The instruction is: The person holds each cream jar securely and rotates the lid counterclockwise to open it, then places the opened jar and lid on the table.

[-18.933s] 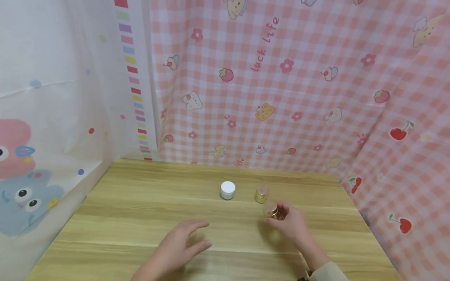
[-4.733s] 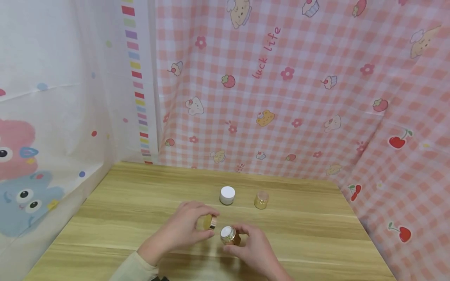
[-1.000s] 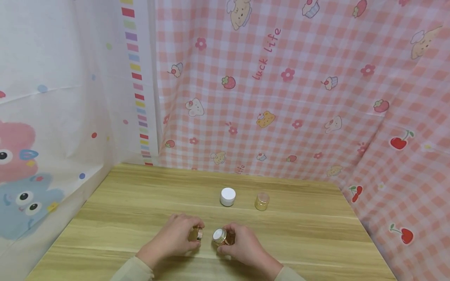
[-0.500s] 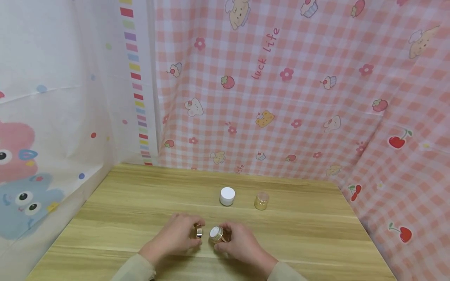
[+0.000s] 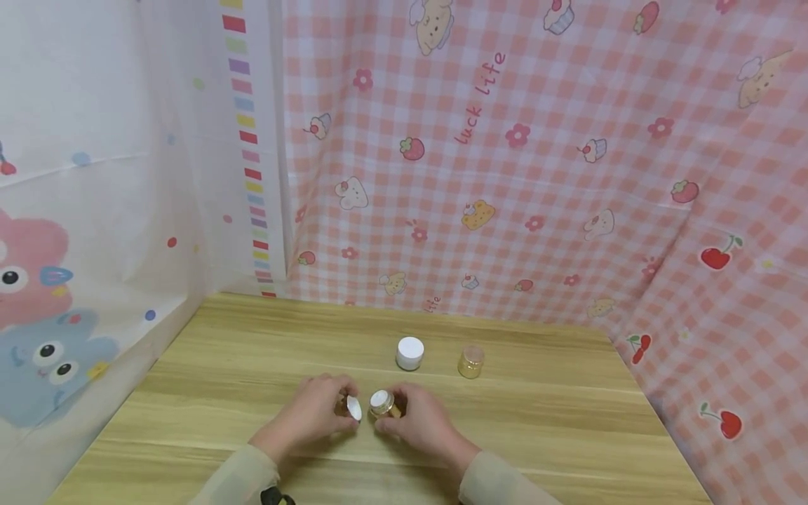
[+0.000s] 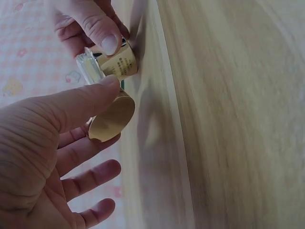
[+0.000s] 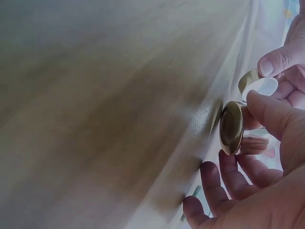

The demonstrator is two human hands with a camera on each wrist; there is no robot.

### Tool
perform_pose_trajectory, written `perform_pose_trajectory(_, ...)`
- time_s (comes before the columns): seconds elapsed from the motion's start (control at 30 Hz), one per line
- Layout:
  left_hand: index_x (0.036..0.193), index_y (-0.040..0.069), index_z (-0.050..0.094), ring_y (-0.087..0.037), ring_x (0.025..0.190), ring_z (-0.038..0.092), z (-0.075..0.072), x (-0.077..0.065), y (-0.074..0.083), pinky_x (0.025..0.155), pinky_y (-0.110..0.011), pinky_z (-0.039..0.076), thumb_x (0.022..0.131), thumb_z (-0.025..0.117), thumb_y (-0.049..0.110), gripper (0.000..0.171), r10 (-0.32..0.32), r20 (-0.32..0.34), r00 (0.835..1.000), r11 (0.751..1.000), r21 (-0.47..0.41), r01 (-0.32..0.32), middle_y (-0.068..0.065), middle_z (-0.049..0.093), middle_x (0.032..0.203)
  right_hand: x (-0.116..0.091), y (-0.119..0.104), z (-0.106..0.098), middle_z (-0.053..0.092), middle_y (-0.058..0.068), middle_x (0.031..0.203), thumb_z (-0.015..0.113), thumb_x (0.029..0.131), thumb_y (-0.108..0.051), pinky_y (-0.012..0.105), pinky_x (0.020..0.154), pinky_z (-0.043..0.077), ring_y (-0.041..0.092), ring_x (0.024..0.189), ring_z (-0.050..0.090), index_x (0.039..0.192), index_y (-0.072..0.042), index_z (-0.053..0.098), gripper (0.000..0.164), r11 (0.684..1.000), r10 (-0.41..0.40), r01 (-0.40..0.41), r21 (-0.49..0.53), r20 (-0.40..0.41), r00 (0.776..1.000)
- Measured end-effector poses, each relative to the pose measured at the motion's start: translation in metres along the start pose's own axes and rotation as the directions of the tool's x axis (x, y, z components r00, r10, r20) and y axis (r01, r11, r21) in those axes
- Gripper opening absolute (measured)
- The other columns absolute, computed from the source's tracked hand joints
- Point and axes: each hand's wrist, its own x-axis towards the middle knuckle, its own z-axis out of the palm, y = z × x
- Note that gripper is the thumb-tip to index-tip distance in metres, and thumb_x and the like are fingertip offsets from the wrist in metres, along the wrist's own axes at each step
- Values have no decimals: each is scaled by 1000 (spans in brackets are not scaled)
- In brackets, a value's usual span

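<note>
My left hand pinches a gold screw lid between thumb and fingers, its white inside showing in the head view. In the left wrist view the lid's flat gold top faces the camera, and the other fingers are spread. Just right of the lid, my right hand grips a small gold cosmetic jar by its body. The jar is tilted leftward, with a white surface at its mouth. Its gold base faces the right wrist camera. Lid and jar are apart in the head view.
Behind the hands, a white-lidded jar stands upright on the wooden table. To its right is a second gold jar. A pink checked cloth hangs at the back, and a white printed cloth at the left.
Earliest, the right hand held the gold jar at the right and the left hand was empty. Since half a second ago, the lid has turned its white inside into view and the hands have moved slightly farther forward.
</note>
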Motion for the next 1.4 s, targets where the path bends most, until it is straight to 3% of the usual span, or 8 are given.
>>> perform_pose_trajectory(0.23, 93, 21, 66, -15, 90, 60, -3, 8, -10, 95, -53, 41, 65, 91, 31, 38, -46, -27, 999, 999, -18, 46, 8, 72, 91, 16, -6, 8, 65, -12, 89, 86, 73, -36, 23, 72, 46, 5, 81, 56, 108, -21, 68, 42, 997, 0, -2, -82, -30, 1000)
perform_pose_trajectory(0.37, 92, 21, 66, -13, 87, 61, -6, 13, -19, 91, -50, 44, 65, 91, 31, 38, -81, -33, 996, 997, 2, 81, 8, 72, 90, 26, -12, 14, 65, -12, 89, 87, 71, -37, 24, 73, 47, 4, 80, 56, 108, -18, 68, 45, 991, 9, -16, -131, -51, 999)
perform_pose_trajectory(0.6, 100, 17, 67, -17, 91, 62, -13, 20, -35, 89, -50, 47, 68, 90, 30, 41, -172, -42, 984, 985, -1, 172, 3, 70, 94, 44, -21, 25, 65, -10, 88, 86, 72, -33, 26, 73, 48, 7, 80, 57, 107, -18, 67, 43, 993, 36, -46, -107, -90, 995)
perform_pose_trajectory(1.0, 109, 12, 66, -24, 98, 66, -15, 25, -53, 86, -53, 41, 69, 88, 30, 50, -168, -81, 982, 985, 20, 170, -2, 74, 105, 65, -26, 37, 70, -2, 101, 85, 73, -31, 32, 84, 52, 12, 92, 63, 111, -13, 66, 46, 994, 57, -70, -86, -144, 988)
perform_pose_trajectory(1.4, 115, 11, 66, -29, 106, 65, -13, 28, -62, 87, -54, 40, 71, 87, 29, 52, -177, -84, 981, 984, 0, 177, -4, 73, 113, 67, -29, 41, 70, 0, 104, 87, 73, -32, 32, 87, 53, 14, 96, 64, 114, -9, 64, 52, 993, 24, -41, -114, -146, 989)
